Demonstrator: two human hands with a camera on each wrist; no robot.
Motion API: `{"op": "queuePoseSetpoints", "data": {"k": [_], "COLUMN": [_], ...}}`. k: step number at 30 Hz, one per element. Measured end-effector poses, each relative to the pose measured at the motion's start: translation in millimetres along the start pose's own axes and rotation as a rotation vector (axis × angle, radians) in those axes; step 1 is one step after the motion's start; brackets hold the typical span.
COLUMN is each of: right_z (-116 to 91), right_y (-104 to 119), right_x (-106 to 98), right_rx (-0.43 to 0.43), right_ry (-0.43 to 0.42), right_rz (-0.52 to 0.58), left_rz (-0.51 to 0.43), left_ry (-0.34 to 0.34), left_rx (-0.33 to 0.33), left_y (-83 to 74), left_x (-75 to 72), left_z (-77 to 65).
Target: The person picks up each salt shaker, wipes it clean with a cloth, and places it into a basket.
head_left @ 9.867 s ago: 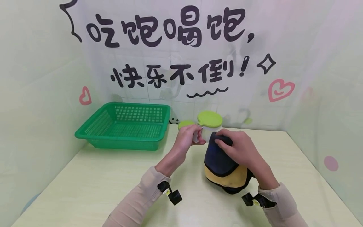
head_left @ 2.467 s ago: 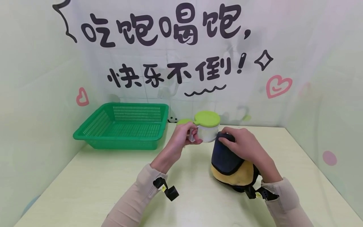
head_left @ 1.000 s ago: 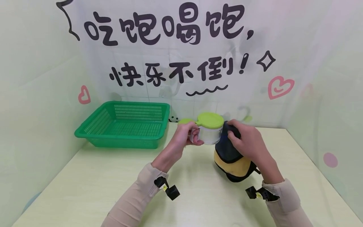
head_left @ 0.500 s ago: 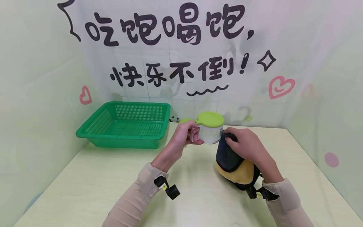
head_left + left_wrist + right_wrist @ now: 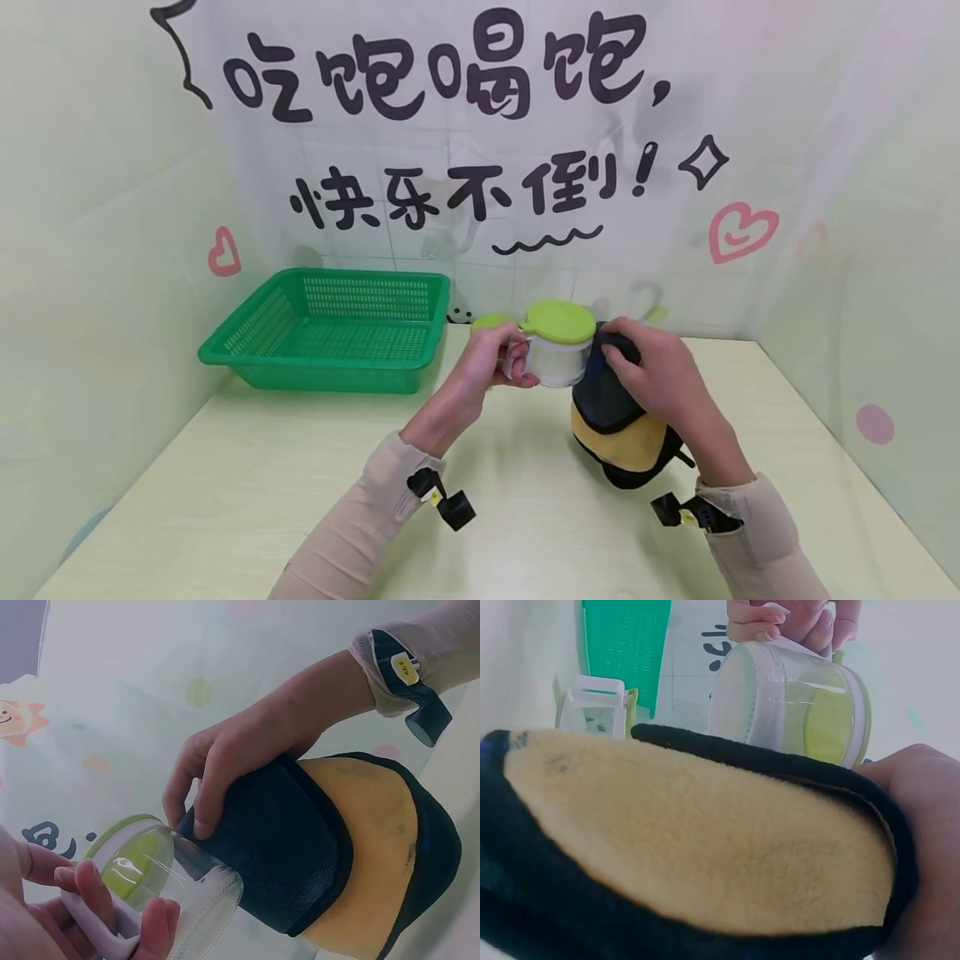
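My left hand [image 5: 483,367] grips the handle of a clear seasoning jar [image 5: 558,362] with a green lid and white contents. The jar is held over the table in front of the back wall. On its right side, my right hand [image 5: 656,371] pinches a folded cleaning cloth [image 5: 618,446], navy and yellow with black edging. The cloth's navy fold [image 5: 285,847] touches the glass in the left wrist view, and its lower part hangs down. In the right wrist view the cloth [image 5: 697,832] covers part of the jar [image 5: 780,697].
A second jar with a green lid [image 5: 491,321] stands behind my left hand, mostly hidden; its white handle [image 5: 598,684] shows in the right wrist view. At the back left sits a green plastic basket [image 5: 322,367]. A printed sheet [image 5: 450,250] hangs behind the table [image 5: 510,533].
Over the last seconds the cloth has moved up and down along the jar's right side, and is now higher than half a second ago. The jar has shifted slightly down and right.
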State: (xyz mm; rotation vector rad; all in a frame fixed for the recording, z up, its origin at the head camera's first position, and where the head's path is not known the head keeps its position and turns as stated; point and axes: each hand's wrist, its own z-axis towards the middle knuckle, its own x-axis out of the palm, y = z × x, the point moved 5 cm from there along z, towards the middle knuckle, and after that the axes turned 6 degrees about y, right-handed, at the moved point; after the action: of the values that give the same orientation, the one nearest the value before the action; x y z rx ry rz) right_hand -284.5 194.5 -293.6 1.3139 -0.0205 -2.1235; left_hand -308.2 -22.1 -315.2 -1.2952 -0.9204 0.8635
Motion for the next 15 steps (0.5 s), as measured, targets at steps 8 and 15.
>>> {"op": "queuePoseSetpoints", "data": {"k": [8, 15], "right_z": [0.3, -1.0], "right_y": [-4.1, -6.1], "right_x": [9.8, 12.4], "right_rx": [0.008, 0.005], "right_ry": [0.177, 0.235], "right_rz": [-0.022, -0.026], "left_rz": [0.004, -0.006], "left_ry": [-0.031, -0.037], "left_rx": [0.008, 0.002], "left_y": [-2.8, -3.7], "left_x": [-0.4, 0.2], "left_z": [-1.2, -1.5]}}
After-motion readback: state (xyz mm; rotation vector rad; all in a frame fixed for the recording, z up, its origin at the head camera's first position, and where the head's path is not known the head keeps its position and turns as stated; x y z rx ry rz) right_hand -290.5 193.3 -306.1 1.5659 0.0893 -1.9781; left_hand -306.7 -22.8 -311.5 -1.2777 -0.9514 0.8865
